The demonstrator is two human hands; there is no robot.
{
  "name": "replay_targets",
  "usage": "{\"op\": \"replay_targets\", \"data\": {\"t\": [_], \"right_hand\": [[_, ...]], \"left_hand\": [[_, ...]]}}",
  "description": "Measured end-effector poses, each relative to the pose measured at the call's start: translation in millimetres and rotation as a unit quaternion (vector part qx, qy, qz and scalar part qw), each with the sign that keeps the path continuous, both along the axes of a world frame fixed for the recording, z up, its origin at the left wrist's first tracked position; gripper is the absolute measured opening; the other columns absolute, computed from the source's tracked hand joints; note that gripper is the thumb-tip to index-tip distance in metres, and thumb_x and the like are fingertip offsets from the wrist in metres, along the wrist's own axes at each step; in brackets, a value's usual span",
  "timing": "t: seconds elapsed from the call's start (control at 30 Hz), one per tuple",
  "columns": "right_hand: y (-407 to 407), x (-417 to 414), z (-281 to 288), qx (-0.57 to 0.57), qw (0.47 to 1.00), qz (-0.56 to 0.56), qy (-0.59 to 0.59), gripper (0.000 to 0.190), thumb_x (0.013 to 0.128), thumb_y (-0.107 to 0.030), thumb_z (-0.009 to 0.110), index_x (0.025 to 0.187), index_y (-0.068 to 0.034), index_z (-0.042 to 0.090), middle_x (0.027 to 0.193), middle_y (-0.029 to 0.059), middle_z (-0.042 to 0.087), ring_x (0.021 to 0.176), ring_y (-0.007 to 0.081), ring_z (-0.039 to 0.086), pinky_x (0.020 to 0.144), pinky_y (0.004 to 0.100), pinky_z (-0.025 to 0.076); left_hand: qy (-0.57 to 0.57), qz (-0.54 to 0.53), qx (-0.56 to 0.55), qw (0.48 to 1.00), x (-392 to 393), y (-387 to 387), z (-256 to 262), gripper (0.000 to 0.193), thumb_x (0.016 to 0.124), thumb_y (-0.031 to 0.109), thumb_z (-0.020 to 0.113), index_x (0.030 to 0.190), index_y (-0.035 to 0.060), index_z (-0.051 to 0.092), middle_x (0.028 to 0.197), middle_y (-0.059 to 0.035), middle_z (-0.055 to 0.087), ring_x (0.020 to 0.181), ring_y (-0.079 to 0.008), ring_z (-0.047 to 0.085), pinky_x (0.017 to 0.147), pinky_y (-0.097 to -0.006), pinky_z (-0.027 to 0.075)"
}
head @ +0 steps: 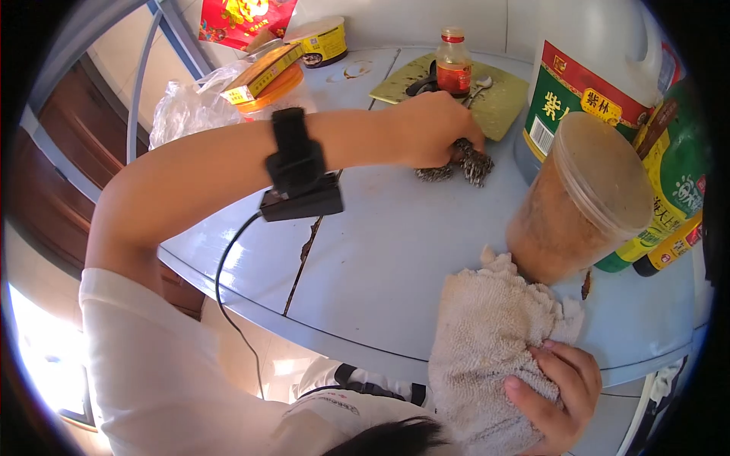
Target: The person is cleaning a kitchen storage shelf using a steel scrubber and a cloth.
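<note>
My left hand [442,128] reaches across the tabletop [388,245], its fingers curled around dark steel wool scourers [474,163] that press on the surface. Just beyond it, a glass sauce bottle [454,71] with a red label stands on a greenish mat [505,108], beside a spoon [482,84] and a black utensil. At the lower right my right hand [562,393] grips a beige terry cloth [490,342], which lies over the table's front edge. The cloth's upper end touches or nearly touches a lidded plastic tub [570,211] of brown contents.
A large plastic jug [593,68], a green bottle [684,165] and a yellow squeeze bottle [673,248] crowd the right side. Back left are a yellow tub [319,43], an orange-lidded jar [279,91] and a plastic bag [188,108]. A cable [219,273] hangs from the wrist device.
</note>
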State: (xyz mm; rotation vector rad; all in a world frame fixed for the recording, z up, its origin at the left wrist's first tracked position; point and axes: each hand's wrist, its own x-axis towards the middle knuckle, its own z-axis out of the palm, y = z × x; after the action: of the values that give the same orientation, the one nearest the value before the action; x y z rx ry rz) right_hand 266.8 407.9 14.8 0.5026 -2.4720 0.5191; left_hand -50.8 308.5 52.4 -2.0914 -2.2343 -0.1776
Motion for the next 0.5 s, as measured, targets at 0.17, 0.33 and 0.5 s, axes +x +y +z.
{"op": "replay_targets", "data": {"t": [0.17,0.33,0.5], "right_hand": [[8.2,6.6,1.6,0.071,0.997,0.024,-0.020,0.045,0.074,-0.028,0.065,0.115,-0.010,0.059,0.107,0.0222,0.055,0.091,0.0394,0.057,0.074,0.0425,0.049],[-0.1,2.4,-1.6,0.025,0.999,0.025,-0.003,0.040,0.076,-0.024,0.062,0.114,-0.011,0.060,0.106,0.0221,0.056,0.091,0.0387,0.057,0.076,0.0424,0.049],[0.9,5.1,-7.1,0.039,0.999,-0.016,0.013,0.035,0.078,-0.019,0.059,0.112,-0.011,0.061,0.102,0.0213,0.058,0.089,0.0378,0.058,0.075,0.0415,0.050]], "left_hand": [[-0.077,0.014,-0.129,0.989,35.4,-78.5,24.7,0.043,0.067,-0.006,0.059,0.104,0.0131,0.067,0.088,-0.0081,0.064,0.084,-0.0249,0.061,0.075,-0.0346,0.049],[-0.030,0.069,-0.023,0.997,-2.7,-78.3,11.6,0.040,0.067,-0.006,0.060,0.101,0.0116,0.068,0.093,-0.0107,0.065,0.087,-0.0266,0.062,0.077,-0.0357,0.049],[-0.078,0.070,-0.078,0.991,31.9,-86.5,15.4,0.041,0.065,-0.006,0.060,0.100,0.0128,0.069,0.088,-0.0090,0.065,0.084,-0.0257,0.062,0.075,-0.0337,0.049]]}}
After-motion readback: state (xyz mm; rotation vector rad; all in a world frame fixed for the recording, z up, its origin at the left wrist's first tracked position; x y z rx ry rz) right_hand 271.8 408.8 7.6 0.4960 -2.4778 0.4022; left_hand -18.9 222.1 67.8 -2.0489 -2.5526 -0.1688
